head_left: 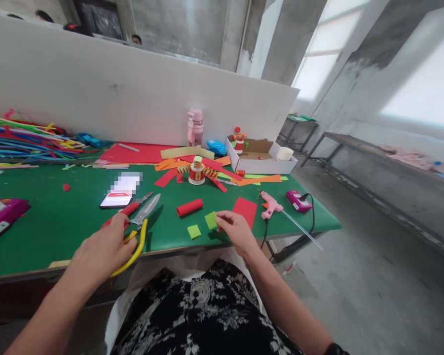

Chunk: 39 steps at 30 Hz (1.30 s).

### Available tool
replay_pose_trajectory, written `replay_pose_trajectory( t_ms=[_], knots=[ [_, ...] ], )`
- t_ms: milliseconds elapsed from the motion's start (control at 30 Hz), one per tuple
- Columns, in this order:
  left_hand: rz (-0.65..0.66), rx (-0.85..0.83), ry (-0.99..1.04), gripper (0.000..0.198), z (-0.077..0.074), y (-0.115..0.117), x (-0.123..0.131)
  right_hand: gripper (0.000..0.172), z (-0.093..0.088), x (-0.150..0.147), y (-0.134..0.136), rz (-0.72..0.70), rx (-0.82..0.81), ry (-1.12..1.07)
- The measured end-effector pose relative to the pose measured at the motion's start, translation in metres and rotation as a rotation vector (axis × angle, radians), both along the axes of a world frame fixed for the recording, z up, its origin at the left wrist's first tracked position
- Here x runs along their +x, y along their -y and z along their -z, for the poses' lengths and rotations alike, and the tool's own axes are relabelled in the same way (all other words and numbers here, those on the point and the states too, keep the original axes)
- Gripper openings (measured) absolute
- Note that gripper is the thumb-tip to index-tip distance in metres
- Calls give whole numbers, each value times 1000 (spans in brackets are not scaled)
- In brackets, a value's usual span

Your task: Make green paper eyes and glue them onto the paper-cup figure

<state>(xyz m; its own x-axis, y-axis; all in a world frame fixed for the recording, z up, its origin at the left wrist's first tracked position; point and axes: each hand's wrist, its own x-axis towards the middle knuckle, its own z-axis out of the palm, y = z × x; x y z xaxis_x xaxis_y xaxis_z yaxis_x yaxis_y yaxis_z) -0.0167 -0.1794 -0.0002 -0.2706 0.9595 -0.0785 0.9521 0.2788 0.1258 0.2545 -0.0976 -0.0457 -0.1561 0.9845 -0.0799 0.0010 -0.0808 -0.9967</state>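
My left hand (105,251) is closed around one handle of the yellow-handled scissors (145,211), whose blades point away from me over the green table. Beside these fingers lies a red-handled tool with a pointed metal tip (131,209), partly hidden by the hand. Between the thumb and fingertips of my right hand (237,228) is a small green paper square (210,220), raised just above the tabletop. A second green paper square (194,231) lies to its left. Behind them rests a red paper roll (190,207), and a red paper sheet (245,211) lies beyond my right hand.
A pink glue gun (270,204) with a long glue stick lies right. Further back stand a red-and-white cup figure (197,173) with folded paper arms, paper strips, a pink bottle (195,128) and a white box (259,162). A phone (120,190) lies left, below pipe cleaners (33,140).
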Motion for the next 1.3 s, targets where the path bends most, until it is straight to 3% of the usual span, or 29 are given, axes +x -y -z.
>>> replay_pose_trajectory(
  t_ms=[167, 367, 500, 600, 733, 867, 1000, 1133, 1233, 1300],
  knots=[
    [24, -45, -65, 31, 7, -15, 16, 41, 4, -7, 9, 11, -186, -282],
    [72, -8, -81, 36, 22, -20, 4, 51, 12, -6, 19, 32, -306, -404],
    [113, 273, -34, 37, 25, -10, 9, 48, 11, -11, 26, 12, -297, -407],
    [92, 419, 408, 33, 27, -1, 34, 46, 9, -19, 32, -29, -293, -408],
    [63, 153, 1126, 50, 36, 3, 79, 47, 8, -28, 39, -70, -293, -369],
    [14, 59, 1379, 50, 41, 1, 101, 47, 8, -28, 44, -113, -286, -323],
    [-88, 104, 1434, 49, 42, 4, 106, 50, 7, -26, 47, -47, -302, -376],
    [-86, 112, 1418, 50, 44, 9, 110, 47, 9, -28, 52, -99, -286, -346],
    [-4, 125, 1305, 48, 44, 10, 105, 44, 10, -29, 53, -91, -265, -311],
    [26, 241, 1112, 42, 42, 11, 91, 45, 9, -28, 52, -74, -258, -312]
  ],
)
